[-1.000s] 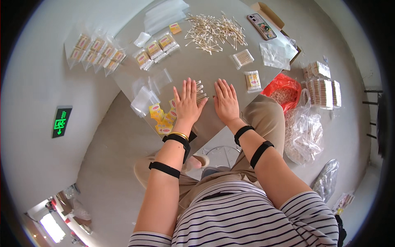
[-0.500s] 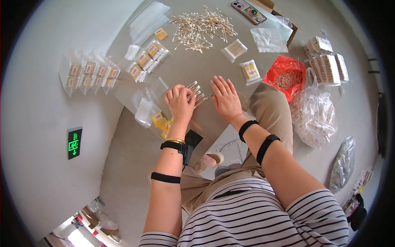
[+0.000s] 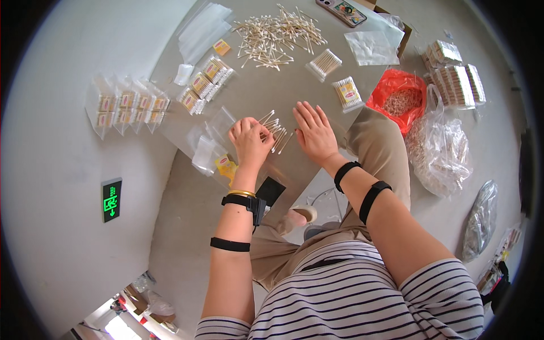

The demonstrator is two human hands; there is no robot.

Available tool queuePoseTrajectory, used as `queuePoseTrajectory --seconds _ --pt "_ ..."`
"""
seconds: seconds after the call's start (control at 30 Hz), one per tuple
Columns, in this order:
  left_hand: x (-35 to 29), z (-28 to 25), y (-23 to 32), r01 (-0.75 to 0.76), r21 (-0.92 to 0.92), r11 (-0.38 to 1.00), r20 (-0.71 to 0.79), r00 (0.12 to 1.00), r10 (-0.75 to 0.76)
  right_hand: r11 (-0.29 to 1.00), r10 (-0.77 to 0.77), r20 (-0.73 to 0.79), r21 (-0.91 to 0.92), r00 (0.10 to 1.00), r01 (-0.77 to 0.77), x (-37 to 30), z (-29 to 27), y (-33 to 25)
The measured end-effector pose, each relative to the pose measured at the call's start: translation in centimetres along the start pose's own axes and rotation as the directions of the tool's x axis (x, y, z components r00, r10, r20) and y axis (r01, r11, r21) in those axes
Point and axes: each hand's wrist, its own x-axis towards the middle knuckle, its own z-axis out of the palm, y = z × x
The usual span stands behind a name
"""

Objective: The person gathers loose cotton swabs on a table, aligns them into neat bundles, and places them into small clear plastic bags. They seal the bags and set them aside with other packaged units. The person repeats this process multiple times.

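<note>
My left hand [image 3: 250, 141] curls over a small bunch of cotton swabs [image 3: 279, 134] on the grey table, thumb and forefinger pinched together at their left side. The swabs fan out to the right from under the fingers, which hide their other ends. Just right of the bunch, my right hand [image 3: 315, 134] lies flat with fingers stretched out and holds nothing. Beyond both hands is a large loose heap of cotton swabs [image 3: 277, 37]. A filled clear packet of swabs [image 3: 324, 65] and another with a yellow label [image 3: 347, 93] lie past my right hand.
Stacked swab packets [image 3: 203, 85] and flat clear bags [image 3: 205, 34] lie at the left. Yellow cards [image 3: 225, 167] sit near my left wrist. A phone [image 3: 342, 12] is at the far edge. Right of the table are a red bag [image 3: 391, 85] and a bulging clear bag [image 3: 439, 150].
The swabs by my left hand spread a little farther right, one lying apart at the lower right. My left fingers have drawn into a tighter pinch. My right hand stays flat.
</note>
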Motion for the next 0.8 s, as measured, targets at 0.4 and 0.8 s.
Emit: queuePoseTrajectory --seconds 0.4,0.8 --pt "-0.6 -0.3 0.3 -0.055 -0.054 0.997 0.029 0.998 0.057 1.0 -0.002 0.001 0.011 1.0 0.002 0.0 -0.1 0.0" --pt "-1.5 0.3 0.5 0.045 -0.043 0.998 -0.02 0.999 -0.046 1.0 -0.004 -0.006 0.01 1.0 0.004 0.0 0.0 0.0"
